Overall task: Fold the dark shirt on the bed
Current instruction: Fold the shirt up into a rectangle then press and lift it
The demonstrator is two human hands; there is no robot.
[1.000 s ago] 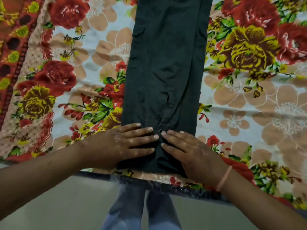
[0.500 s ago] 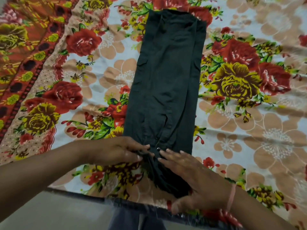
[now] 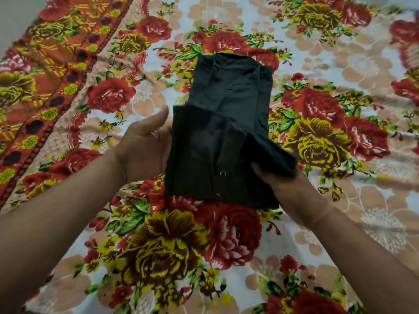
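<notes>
The dark shirt (image 3: 229, 91) lies as a long narrow strip on the floral bedsheet (image 3: 172, 250), its far end flat. Its near end is lifted off the bed and doubled over toward the far end, with a button showing on the raised flap. My left hand (image 3: 145, 146) is under the flap's left edge, palm up, fingers hidden beneath the cloth. My right hand (image 3: 272, 177) grips the flap's right edge, its fingers covered by the fabric.
The flower-patterned sheet covers the whole bed, with an orange-red border band (image 3: 45, 71) running along the left side. A bit of grey wall or floor (image 3: 13, 14) shows at the top left corner.
Both hands went from lying flat on the shirt's near end to gripping it, then lifted it and carried it away from me over the rest of the shirt.
</notes>
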